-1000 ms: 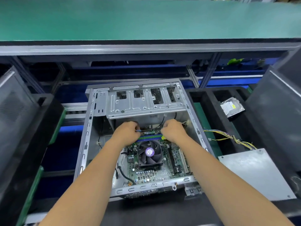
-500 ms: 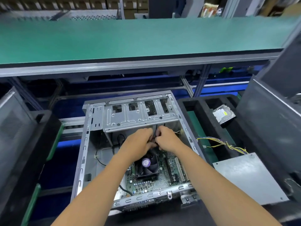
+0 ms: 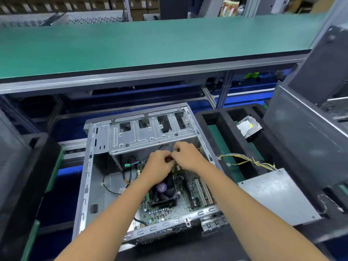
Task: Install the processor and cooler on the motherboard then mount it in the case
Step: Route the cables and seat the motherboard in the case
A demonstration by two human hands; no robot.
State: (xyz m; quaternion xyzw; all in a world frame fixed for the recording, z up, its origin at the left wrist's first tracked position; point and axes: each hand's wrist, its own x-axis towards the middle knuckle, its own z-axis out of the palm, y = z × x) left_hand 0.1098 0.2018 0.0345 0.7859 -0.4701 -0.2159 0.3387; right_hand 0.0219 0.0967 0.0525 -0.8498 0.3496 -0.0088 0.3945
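Both hands, left hand (image 3: 157,165) and right hand (image 3: 188,157), fingers curled together over motherboard (image 3: 169,209); grip unclear; drive cage (image 3: 150,134) overhangs.

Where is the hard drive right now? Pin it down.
In the head view, the hard drive lies right of the open case, in a slot of the black foam tray, beyond the yellow wires.

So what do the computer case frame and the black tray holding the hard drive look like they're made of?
Case frame: bare sheet metal, probably steel, dull silver with stamped slots and folded edges. Black tray: likely dense foam, matte with thick, soft-cornered walls, though moulded plastic is possible.
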